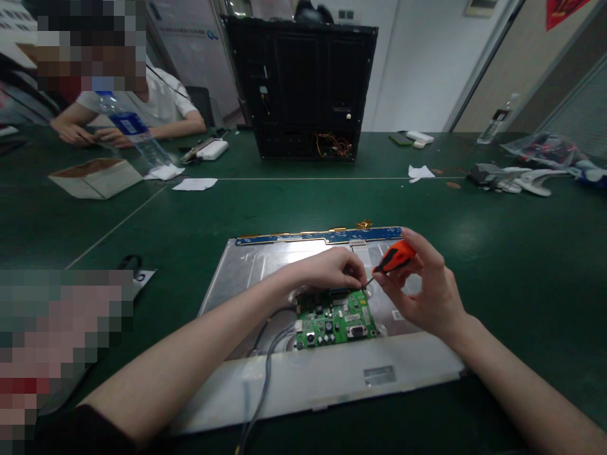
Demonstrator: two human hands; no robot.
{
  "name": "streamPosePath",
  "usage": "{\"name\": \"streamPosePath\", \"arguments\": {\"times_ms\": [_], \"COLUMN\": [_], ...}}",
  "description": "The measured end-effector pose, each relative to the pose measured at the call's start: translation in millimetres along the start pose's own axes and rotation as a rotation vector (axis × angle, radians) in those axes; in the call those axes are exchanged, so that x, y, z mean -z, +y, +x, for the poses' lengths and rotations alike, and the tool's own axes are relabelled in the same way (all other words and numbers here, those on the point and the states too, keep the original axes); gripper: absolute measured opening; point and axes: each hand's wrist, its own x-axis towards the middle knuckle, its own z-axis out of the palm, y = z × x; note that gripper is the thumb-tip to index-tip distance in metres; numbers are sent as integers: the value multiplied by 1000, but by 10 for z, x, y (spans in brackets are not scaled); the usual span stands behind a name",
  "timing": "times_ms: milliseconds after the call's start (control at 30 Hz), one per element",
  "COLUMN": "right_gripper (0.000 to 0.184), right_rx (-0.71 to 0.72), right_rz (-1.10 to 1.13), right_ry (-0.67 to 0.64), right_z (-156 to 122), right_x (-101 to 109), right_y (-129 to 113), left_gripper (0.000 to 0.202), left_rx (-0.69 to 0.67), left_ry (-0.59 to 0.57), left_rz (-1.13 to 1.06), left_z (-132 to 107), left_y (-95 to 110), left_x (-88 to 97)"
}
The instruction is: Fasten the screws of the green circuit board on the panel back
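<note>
A green circuit board (334, 321) lies on the metal back of a flat display panel (265, 256). My right hand (427, 284) grips a screwdriver (397, 256) with an orange and black handle, its shaft slanting down to the board's far right corner. My left hand (334, 268) is at the board's far edge, fingers curled together close to the screwdriver's tip; whatever they pinch is hidden. Along the panel's far edge runs a narrow blue circuit strip (322, 236). Grey cables (268, 373) lead from the board's left side toward me.
A large black casing (313, 88) stands upright across the green table (190, 218). At far left sit a water bottle (135, 133), a paper box (97, 179) and another person (165, 101). Tools (512, 179) and a plastic bag (545, 150) lie far right.
</note>
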Motion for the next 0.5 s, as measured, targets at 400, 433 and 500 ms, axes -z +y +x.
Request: {"name": "streamPosePath", "arguments": {"times_ms": [400,433,500], "right_gripper": [77,77,77], "right_rx": [-46,-52,-59], "right_rz": [71,72,75], "right_ry": [-19,-16,-12], "right_z": [-16,-15,-15], "right_x": [5,4,1], "right_y": [-23,-25,-29], "left_gripper": [5,5,5], "left_rx": [-10,-7,-4], "left_ry": [-15,-11,-10], "left_rz": [-17,-15,-19], "left_z": [4,5,6], "left_y": [-10,-12,-17], "left_x": [-6,-8,-12]}}
